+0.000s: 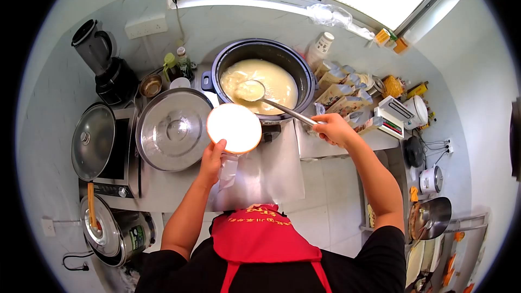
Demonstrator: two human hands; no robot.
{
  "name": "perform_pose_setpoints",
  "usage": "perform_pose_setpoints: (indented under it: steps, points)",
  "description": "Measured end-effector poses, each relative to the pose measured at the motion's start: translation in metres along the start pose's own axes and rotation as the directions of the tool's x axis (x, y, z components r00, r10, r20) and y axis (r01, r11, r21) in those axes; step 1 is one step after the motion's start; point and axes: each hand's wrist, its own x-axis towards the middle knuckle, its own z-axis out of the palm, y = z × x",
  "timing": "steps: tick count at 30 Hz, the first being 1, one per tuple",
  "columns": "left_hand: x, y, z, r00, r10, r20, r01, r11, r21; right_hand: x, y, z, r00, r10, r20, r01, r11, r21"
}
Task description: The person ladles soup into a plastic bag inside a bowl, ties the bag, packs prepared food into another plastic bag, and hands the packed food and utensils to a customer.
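My right hand [334, 130] is closed round the metal handle of a ladle [285, 109]. The ladle's head lies over the big dark pot [214, 70], filled with pale, thick liquid [277, 84] like porridge. My left hand [211, 160] grips a white bowl [234, 127] with an orange rim at its near left edge, thumb on the rim. The bowl is so bright that its inside cannot be made out. It is held just in front of the pot, at its near left side. A clear plastic piece [228, 171] hangs below the bowl.
A large round steel lid [176, 130] lies left of the pot. Further left are a glass lid [93, 141], a blender [106, 59] and a lidded steel pot [116, 236]. Several packets [342, 92] stand on the right-hand counter, near a white rice cooker [431, 179].
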Motion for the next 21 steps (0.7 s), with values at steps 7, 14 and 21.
perform_pose_setpoints:
  steps: [7,14,21]
  points:
    - [0.019,0.010,0.014,0.998,0.022,0.050,-0.021,0.999,-0.025,-0.050,-0.018,-0.032,0.999,-0.033,-0.028,0.034,0.998,0.055]
    - [0.062,-0.001,0.037,1.000,0.026,-0.002,-0.026,1.000,0.007,-0.112,-0.067,-0.073,0.995,-0.088,-0.049,0.090,0.994,0.058]
    - [0.109,0.006,0.061,0.997,0.072,0.006,-0.072,0.997,-0.032,-0.152,-0.089,-0.086,0.991,-0.116,-0.071,0.120,0.991,0.055]
